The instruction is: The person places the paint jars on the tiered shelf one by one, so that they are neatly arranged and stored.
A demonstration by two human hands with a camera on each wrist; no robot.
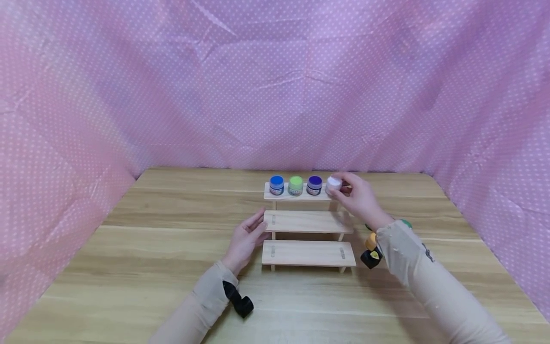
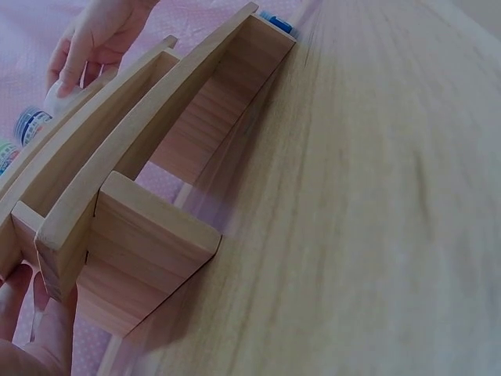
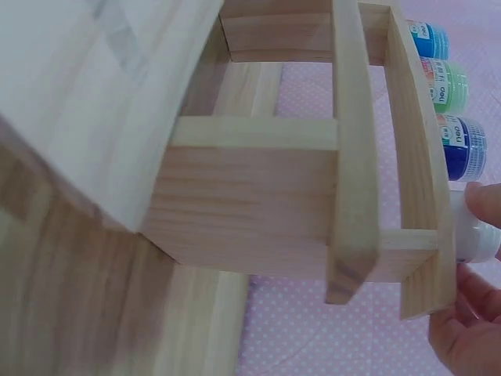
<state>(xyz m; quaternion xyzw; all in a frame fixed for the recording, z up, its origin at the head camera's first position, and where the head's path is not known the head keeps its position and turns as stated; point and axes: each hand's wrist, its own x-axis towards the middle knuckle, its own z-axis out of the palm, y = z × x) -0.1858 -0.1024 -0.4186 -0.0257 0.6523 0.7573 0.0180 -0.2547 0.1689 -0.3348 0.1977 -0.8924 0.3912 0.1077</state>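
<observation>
A three-step wooden display stand (image 1: 307, 253) stands on the table. Along its top step, from left to right, sit a blue paint jar (image 1: 277, 185), a light green paint jar (image 1: 295, 186), a purple paint jar (image 1: 314, 186) and a white paint jar (image 1: 333, 185). My right hand (image 1: 360, 198) pinches the white jar between thumb and fingers at the step's right end; the right wrist view shows this jar (image 3: 473, 231) against the step. With my left hand (image 1: 245, 241) I hold the left end of the middle step; its fingertips are partly hidden behind the wood.
Right of the stand, partly hidden by my right sleeve, are an orange jar (image 1: 370, 241) and something green (image 1: 406, 223). A black wrist device (image 1: 370, 258) hangs there, with a yellow patch by it. Pink dotted cloth (image 1: 275, 95) surrounds the wooden table (image 1: 172, 205).
</observation>
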